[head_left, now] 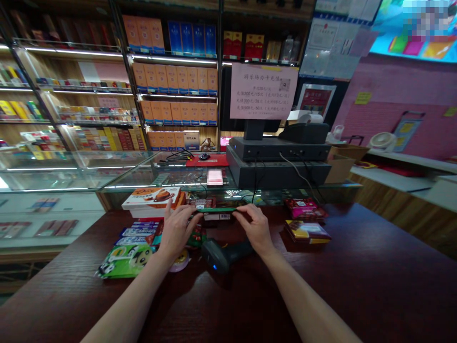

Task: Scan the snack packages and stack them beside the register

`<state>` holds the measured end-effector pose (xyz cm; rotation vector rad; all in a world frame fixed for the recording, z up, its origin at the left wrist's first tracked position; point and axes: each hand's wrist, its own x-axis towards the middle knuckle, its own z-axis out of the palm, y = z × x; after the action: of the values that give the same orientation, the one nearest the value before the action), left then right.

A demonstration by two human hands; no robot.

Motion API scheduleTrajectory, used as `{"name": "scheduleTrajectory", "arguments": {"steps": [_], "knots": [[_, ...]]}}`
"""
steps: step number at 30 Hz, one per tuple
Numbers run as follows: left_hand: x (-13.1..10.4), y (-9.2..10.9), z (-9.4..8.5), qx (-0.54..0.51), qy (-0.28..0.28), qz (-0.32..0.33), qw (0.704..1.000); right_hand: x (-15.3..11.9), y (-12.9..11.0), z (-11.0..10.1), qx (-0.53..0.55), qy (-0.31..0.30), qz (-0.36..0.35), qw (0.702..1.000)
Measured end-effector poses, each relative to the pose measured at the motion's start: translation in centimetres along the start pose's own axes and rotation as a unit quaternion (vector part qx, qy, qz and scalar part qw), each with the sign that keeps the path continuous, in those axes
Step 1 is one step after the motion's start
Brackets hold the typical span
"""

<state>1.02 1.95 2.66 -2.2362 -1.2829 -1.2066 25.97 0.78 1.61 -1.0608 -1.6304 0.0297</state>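
Note:
Both hands pinch the ends of a thin, flat green packet, seen nearly edge-on above the dark wooden counter. Its kind cannot be made out. My left hand closes on the left end, and my right hand on the right end. Below, between my arms, lies a black barcode scanner with a blue light. Left of it, a small round purple-and-yellow item is partly hidden by my left wrist. A green panda packet and blue-purple snack packets lie farther left.
An orange-and-white cake box is stacked at the back left. Yellow-purple packs and a pink-red pack lie on the right. Behind the glass case stand a cash register and a monitor with a paper sign. Stocked shelves line the wall.

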Motion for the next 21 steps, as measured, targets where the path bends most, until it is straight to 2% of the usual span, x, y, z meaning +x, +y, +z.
{"name": "scheduleTrajectory", "arguments": {"steps": [5, 11, 16, 21], "knots": [[0.0, 0.0, 0.4, -0.006, 0.000, -0.031, 1.000, 0.3, -0.4, 0.2, 0.081, 0.021, 0.026, 0.996], [-0.1, 0.0, 0.9, -0.046, -0.013, -0.078, 0.996, -0.1, -0.8, 0.7, 0.131, -0.004, 0.120, 0.984], [0.2, 0.4, 1.0, -0.116, -0.035, -0.129, 0.984, 0.3, -1.1, 0.8, 0.192, 0.036, 0.179, 0.964], [0.5, 1.3, 0.3, -0.179, -0.087, -0.098, 0.975, 0.7, -0.6, 0.8, 0.241, 0.069, 0.228, 0.941]]}}
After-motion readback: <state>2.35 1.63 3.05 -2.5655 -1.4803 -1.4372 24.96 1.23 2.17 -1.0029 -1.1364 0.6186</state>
